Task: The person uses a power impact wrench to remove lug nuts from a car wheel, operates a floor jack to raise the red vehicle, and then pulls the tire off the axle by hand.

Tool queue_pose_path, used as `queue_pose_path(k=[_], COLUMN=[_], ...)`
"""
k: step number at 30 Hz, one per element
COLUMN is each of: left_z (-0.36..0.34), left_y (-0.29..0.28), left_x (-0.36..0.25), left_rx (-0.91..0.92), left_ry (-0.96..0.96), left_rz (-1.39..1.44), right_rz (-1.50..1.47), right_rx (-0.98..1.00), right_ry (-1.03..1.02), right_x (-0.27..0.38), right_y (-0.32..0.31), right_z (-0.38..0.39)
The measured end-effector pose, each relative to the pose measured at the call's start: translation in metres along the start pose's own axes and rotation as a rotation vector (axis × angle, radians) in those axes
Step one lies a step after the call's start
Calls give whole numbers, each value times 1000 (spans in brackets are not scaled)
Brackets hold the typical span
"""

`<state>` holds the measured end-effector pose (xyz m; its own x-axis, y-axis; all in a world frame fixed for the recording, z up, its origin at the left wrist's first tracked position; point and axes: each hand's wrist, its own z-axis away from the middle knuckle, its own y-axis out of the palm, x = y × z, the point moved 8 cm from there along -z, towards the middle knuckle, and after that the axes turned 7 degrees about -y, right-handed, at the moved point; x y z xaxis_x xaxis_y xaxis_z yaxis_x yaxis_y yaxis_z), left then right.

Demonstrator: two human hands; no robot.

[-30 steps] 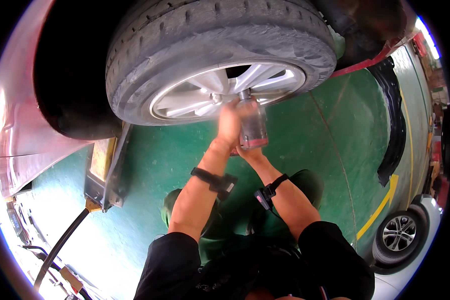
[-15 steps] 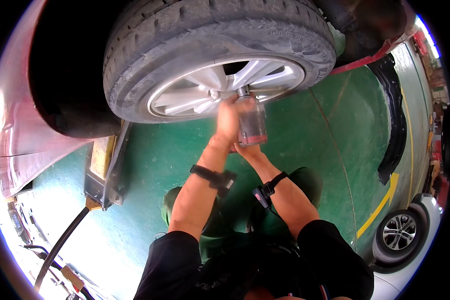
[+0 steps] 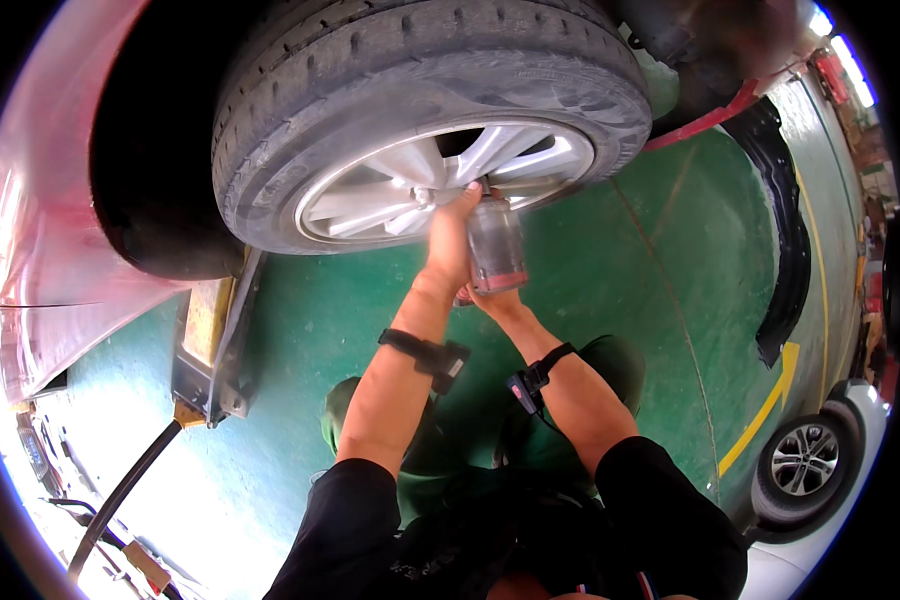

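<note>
while the power tool [image 3: 497,245] runs lengthwise toward the wheel [image 3: 417,163], nose at its face, the left hand [image 3: 451,241], nearer that end, has its grip clasped on the left flank. the right hand [image 3: 498,302] sits beneath the tool's rear; with fingers hidden, i cannot tell its grip.

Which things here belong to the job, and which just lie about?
In use:
- Dark-grey, red-banded cylindrical tool, in left hand and right hand
- Silver spoked metal wheel, dark rubber tyre
- Probably yellow-and-grey metal jack

Lying about:
- Curved black plastic strip
- Pale parked car
</note>
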<state>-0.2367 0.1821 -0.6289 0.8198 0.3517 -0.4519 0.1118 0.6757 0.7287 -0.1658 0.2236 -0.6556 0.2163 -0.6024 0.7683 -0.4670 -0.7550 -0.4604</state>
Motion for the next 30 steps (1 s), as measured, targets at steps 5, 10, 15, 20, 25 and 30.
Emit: queue_pose_path(k=[5, 10, 15, 20, 25, 30], left_z=[-4, -4, -6, 3, 10, 4], left_y=[-8, -15, -15, -18, -5, -2], left_x=[3, 1, 4, 16, 7, 1], left_rx=[-33, 2, 31, -36, 15, 33], left_ry=[-17, 9, -8, -22, -40, -33], left_rz=[8, -105, -61, -31, -3, -30], right_rz=[-226, 129, 342, 84, 14, 107], right_rx=[108, -89, -52, -67, -47, -10], right_ry=[250, -83, -193, -55, -34, -104], right_x=[-17, 30, 40, 33, 32, 36], right_y=[16, -10, -14, -20, -24, -24], right_z=[11, -5, -6, 9, -3, -9])
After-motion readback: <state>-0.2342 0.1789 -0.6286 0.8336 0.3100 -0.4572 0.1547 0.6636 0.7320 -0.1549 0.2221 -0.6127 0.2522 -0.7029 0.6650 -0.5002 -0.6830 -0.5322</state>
